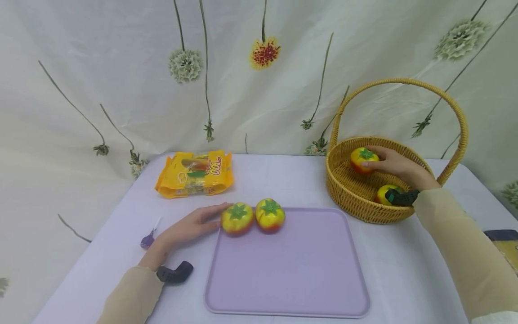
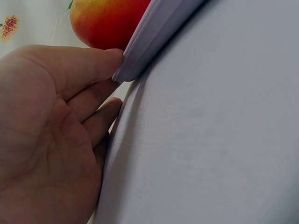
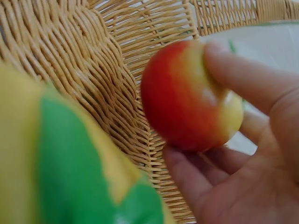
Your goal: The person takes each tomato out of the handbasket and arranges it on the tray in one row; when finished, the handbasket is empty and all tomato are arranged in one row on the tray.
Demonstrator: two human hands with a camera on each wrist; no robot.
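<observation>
Right hand [image 1: 394, 164] grips glossy round fruit [image 1: 359, 165] in a wicker basket [image 1: 352, 200], left hand [image 1: 190, 228] unclenched.

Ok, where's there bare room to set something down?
On the tray, in front and right of its two fruits; also on the table between the yellow packet and basket. It's crowded at the tray's far-left corner, beside the left hand, and in the basket, around the right hand.
</observation>
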